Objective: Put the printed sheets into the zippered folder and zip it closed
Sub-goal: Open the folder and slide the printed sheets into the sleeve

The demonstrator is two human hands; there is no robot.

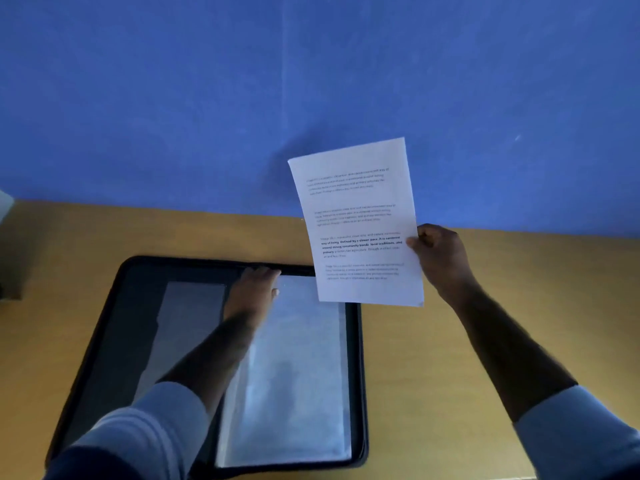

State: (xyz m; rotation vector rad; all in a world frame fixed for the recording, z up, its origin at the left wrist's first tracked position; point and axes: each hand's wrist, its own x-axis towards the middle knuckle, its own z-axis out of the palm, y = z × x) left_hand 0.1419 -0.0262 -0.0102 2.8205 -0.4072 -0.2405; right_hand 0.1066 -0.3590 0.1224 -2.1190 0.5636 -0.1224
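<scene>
A black zippered folder (114, 327) lies open and flat on the wooden table, with clear plastic sleeves (294, 375) showing on its right half. My left hand (252, 292) rests flat with straight fingers near the folder's far edge, at the top of the sleeves. My right hand (440, 258) pinches the right edge of the printed sheets (356, 220), thumb on the front. The white pages are held upright in the air above the folder's far right corner, printed text facing me.
The wooden table (450, 358) runs up to a blue wall (311, 81) just behind the folder. A pale object (5, 206) pokes in at the left edge. Bare table surface lies to the right of the folder.
</scene>
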